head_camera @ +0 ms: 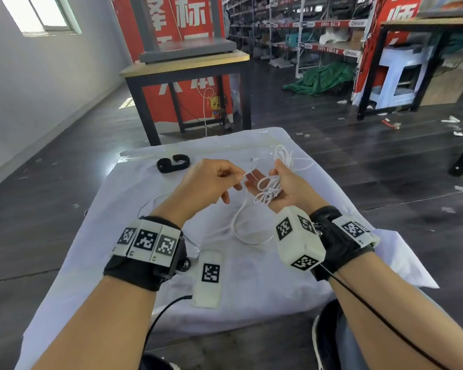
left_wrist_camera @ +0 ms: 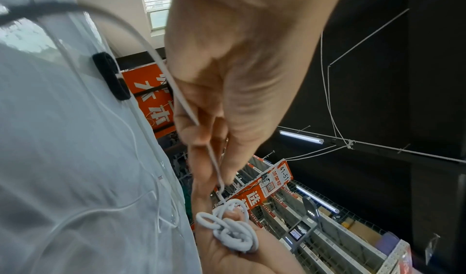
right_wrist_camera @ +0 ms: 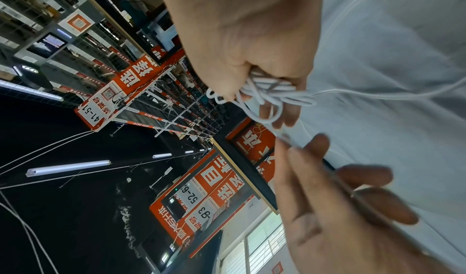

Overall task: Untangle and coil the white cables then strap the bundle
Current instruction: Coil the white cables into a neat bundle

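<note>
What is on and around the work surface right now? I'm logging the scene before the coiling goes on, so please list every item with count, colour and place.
cable tangle: one, white, bunched in the right hand.
loose cable strand: one, white, running from the left hand's pinch down in a loop onto the cloth.
more cable loops: several, white, on the cloth beyond the right hand.
strap: one, black, curled on the cloth, far left.
cloth: one, white, covering the work surface.
tagged block: one, white, on the cloth near the left wrist.
left hand: pinches the strand.
right hand: grips the tangle.
</note>
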### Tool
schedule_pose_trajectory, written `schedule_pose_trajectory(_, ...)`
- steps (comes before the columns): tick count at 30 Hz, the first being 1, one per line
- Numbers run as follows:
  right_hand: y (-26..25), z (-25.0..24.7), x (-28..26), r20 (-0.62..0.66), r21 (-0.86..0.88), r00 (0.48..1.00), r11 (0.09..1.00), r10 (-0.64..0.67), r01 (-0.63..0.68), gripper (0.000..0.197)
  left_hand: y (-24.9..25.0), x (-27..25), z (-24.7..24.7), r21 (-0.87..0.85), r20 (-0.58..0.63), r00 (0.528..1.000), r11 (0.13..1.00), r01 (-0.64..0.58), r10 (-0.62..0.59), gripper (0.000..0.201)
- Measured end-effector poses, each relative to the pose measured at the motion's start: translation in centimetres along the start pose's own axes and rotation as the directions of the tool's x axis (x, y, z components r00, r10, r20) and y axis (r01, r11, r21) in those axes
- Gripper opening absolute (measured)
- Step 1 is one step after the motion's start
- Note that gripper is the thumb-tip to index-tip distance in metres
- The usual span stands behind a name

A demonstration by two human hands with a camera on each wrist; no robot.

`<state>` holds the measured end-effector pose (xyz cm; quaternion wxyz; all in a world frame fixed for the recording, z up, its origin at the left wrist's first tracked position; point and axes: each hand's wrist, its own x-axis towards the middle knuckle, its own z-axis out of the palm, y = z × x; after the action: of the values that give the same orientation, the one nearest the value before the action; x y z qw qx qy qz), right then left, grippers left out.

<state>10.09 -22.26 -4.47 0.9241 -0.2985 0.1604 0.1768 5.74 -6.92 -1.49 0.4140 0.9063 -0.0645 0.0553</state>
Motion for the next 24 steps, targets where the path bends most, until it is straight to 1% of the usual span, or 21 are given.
schedule_pose_trajectory(2, -0.1, -0.1, 0.2, 0.017, 0.044, 1.000, 0.999, -0.020, 0.019, 0.030, 0.3, -0.3, 0.0, 0.022, 0.157, 0.988, 1.000, -0.004, 0.000, 0.019)
schedule_pose_trajectory(4, -0.4, -0.6, 0.4, 0.045, 0.058, 0.999, 0.998, -0.028, 0.025, 0.041, 0.4, -0.5, 0.2, 0.054, 0.313, 0.949, 0.998, 0.013, -0.029, 0.024)
schedule_pose_trajectory(5, -0.7, -0.8, 0.3, 0.043, 0.071, 0.998, 0.997, -0.043, 0.040, 0.044, 0.3, -0.6, 0.3, 0.071, 0.374, 0.926, 0.997, 0.028, -0.052, 0.026)
schedule_pose_trajectory(7, -1.4, -1.3, 0.1, -0.018, 0.137, 0.994, 0.985, -0.106, 0.107, 0.035, 0.1, -0.8, 0.0, 0.090, 0.450, 0.887, 0.993, 0.072, -0.105, 0.029)
schedule_pose_trajectory(8, -1.8, -1.5, 0.0, -0.080, 0.167, 0.986, 0.973, -0.148, 0.160, 0.031, -0.1, -0.8, -0.4, 0.091, 0.462, 0.877, 0.991, 0.101, -0.133, 0.027)
schedule_pose_trajectory(10, -2.7, -1.8, 0.1, -0.210, 0.216, 0.949, 0.935, -0.236, 0.280, 0.029, -0.7, -0.8, -1.4, 0.085, 0.456, 0.870, 0.982, 0.166, -0.187, 0.020)
schedule_pose_trajectory(12, -3.4, -2.0, 0.3, -0.315, 0.234, 0.896, 0.889, -0.314, 0.394, 0.029, -1.2, -0.9, -2.3, 0.085, 0.430, 0.874, 0.974, 0.210, -0.226, 0.012)
schedule_pose_trajectory(14, -3.9, -2.0, 0.4, -0.386, 0.154, 0.842, 0.873, -0.377, 0.462, 0.030, -1.8, -0.9, -3.1, 0.044, 0.369, 0.897, 0.969, 0.244, -0.242, 0.011)
schedule_pose_trajectory(16, -4.0, -1.8, 0.2, -0.395, 0.070, 0.807, 0.862, -0.438, 0.502, 0.030, -2.0, -0.7, -3.6, -0.055, 0.284, 0.930, 0.964, 0.260, -0.234, 0.012)
schedule_pose_trajectory(18, -3.8, -1.5, 0.0, -0.339, -0.036, 0.817, 0.874, -0.467, 0.485, 0.020, -1.9, -0.6, -4.0, -0.198, 0.199, 0.956, 0.946, 0.255, -0.216, 0.010)
schedule_pose_trajectory(20, -3.3, -1.2, 0.0, -0.256, -0.173, 0.853, 0.890, -0.455, 0.423, 0.012, -1.3, -0.8, -4.3, -0.314, 0.164, 0.969, 0.922, 0.228, -0.184, 0.010)
schedule_pose_trajectory(22, -2.6, -0.9, 0.1, -0.181, -0.299, 0.893, 0.888, -0.413, 0.350, 0.017, -0.7, -1.2, -4.8, -0.362, 0.199, 0.973, 0.914, 0.182, -0.115, 0.013)
schedule_pose_trajectory(24, -2.0, -0.6, 0.0, -0.130, -0.389, 0.924, 0.876, -0.359, 0.286, 0.023, -0.2, -1.9, -5.2, -0.370, 0.271, 0.961, 0.915, 0.164, -0.063, 0.017)
